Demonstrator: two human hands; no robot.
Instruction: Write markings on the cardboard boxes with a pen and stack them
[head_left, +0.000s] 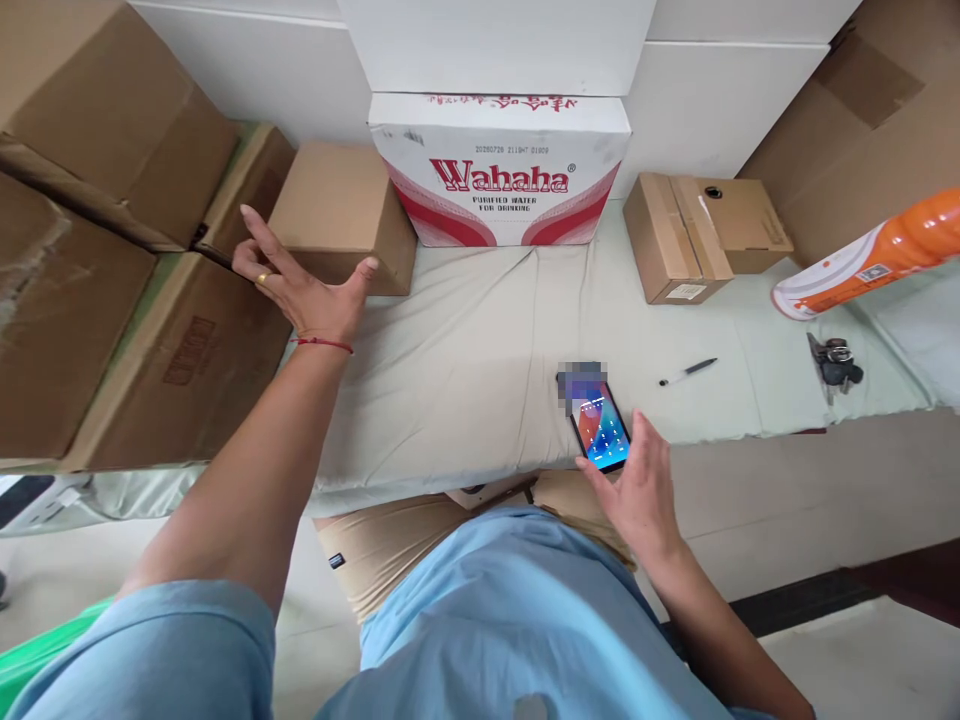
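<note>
A smartphone with a lit number keypad on its screen is near the front edge of the cloth-covered table. My right hand grips its lower end, thumb on the left edge and fingers along the right. Whether the phone rests on the cloth or is slightly raised, I cannot tell. Farther left, my left hand is open with fingers spread, in front of a small brown cardboard box. The thumb tip overlaps the box's front; actual contact is unclear. A gold ring and a red string bracelet are on that hand.
Larger cardboard boxes are stacked at left. A white-and-red Wahaha water carton stands at the back. Toward the right are two small boxes, a pen, keys and an orange-and-white bottle lying tilted.
</note>
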